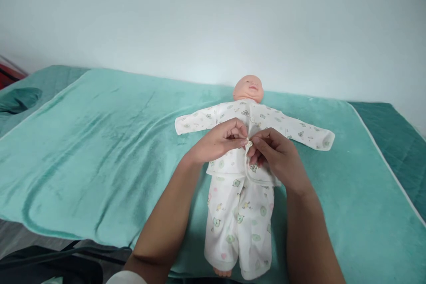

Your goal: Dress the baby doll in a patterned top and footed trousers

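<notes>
A baby doll [249,88] lies on its back, dressed in a white printed jacket [229,164] and matching printed trousers [256,226]. The jacket's long sleeves stretch out to both sides. Over the middle of the chest, my left hand [228,137] pinches the jacket's front edge between thumb and fingertips. Close against it, my right hand [274,151] grips the other side of the same edge. A small pale button [249,143] shows between the fingertips, and another button [253,120] is higher up near the neck. My fingers hide part of the jacket front.
A light green blanket [83,142] with soft folds lies under the doll, over a darker green quilted cover [389,128]. A pale wall [199,22] rises behind. At the lower left are a dark object [49,266] and grey floor; something red [8,75] stands at the far left.
</notes>
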`<state>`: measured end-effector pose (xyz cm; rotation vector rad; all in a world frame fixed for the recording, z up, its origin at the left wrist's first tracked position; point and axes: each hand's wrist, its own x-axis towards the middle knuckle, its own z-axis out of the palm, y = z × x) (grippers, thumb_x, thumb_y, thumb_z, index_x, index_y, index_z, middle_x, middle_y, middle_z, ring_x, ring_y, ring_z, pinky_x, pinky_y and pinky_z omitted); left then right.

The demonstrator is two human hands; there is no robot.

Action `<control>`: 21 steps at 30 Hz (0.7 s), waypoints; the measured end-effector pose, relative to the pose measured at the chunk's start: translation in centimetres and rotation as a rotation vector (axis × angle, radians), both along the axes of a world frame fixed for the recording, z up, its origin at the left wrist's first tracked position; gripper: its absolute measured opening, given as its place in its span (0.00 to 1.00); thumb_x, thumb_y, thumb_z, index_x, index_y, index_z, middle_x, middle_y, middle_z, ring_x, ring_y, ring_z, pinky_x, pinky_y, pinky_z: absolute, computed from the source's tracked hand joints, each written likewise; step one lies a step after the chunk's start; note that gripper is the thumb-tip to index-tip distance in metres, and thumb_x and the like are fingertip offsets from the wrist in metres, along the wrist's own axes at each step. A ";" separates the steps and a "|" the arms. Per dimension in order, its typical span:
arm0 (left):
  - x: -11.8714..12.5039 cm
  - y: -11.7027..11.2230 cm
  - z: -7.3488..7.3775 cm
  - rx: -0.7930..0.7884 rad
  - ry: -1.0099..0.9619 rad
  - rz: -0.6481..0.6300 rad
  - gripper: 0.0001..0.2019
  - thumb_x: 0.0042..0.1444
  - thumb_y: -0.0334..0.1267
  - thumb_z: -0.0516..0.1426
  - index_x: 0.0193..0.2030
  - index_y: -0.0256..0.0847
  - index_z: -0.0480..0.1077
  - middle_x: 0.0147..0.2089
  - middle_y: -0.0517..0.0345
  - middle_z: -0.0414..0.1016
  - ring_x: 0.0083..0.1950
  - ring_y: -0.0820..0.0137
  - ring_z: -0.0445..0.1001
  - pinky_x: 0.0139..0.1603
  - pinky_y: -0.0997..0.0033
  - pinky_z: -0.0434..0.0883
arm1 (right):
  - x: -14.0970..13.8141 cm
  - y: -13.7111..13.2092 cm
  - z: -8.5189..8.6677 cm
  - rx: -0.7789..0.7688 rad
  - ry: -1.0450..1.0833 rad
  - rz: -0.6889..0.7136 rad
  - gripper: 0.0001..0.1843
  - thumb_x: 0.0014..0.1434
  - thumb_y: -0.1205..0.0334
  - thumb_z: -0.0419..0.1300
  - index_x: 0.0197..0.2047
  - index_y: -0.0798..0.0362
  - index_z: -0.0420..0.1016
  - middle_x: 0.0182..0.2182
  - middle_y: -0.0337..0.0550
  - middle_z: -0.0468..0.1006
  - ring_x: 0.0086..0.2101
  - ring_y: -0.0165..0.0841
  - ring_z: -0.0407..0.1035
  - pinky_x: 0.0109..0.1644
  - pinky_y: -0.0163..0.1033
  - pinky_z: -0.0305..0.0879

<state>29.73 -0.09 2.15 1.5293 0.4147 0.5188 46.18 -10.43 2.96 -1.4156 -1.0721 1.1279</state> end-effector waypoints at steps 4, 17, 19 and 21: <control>-0.2 0.1 0.1 0.021 0.012 -0.034 0.06 0.63 0.40 0.58 0.42 0.40 0.67 0.34 0.60 0.72 0.37 0.73 0.69 0.39 0.72 0.65 | -0.1 0.0 0.0 -0.011 -0.019 0.010 0.11 0.65 0.52 0.61 0.40 0.51 0.71 0.26 0.37 0.78 0.24 0.27 0.73 0.26 0.31 0.67; -0.2 -0.1 0.6 0.086 0.168 -0.025 0.04 0.57 0.31 0.56 0.39 0.42 0.65 0.33 0.63 0.74 0.35 0.74 0.72 0.37 0.73 0.66 | 0.1 0.1 -0.1 -0.016 -0.068 0.096 0.10 0.66 0.52 0.59 0.41 0.50 0.70 0.26 0.37 0.78 0.23 0.28 0.72 0.27 0.33 0.66; -0.3 -0.1 0.7 0.075 0.152 -0.041 0.03 0.58 0.32 0.56 0.39 0.42 0.67 0.33 0.62 0.75 0.35 0.74 0.72 0.37 0.73 0.66 | 0.3 0.0 -0.1 -0.007 -0.046 0.096 0.10 0.65 0.52 0.60 0.41 0.50 0.71 0.25 0.37 0.77 0.22 0.28 0.71 0.26 0.33 0.65; -0.2 0.0 0.5 0.092 0.114 0.015 0.03 0.59 0.33 0.56 0.40 0.41 0.69 0.32 0.61 0.74 0.35 0.74 0.72 0.37 0.72 0.66 | 0.5 -0.1 -0.2 0.032 -0.008 0.053 0.10 0.65 0.52 0.60 0.41 0.49 0.71 0.24 0.36 0.77 0.21 0.28 0.70 0.24 0.33 0.64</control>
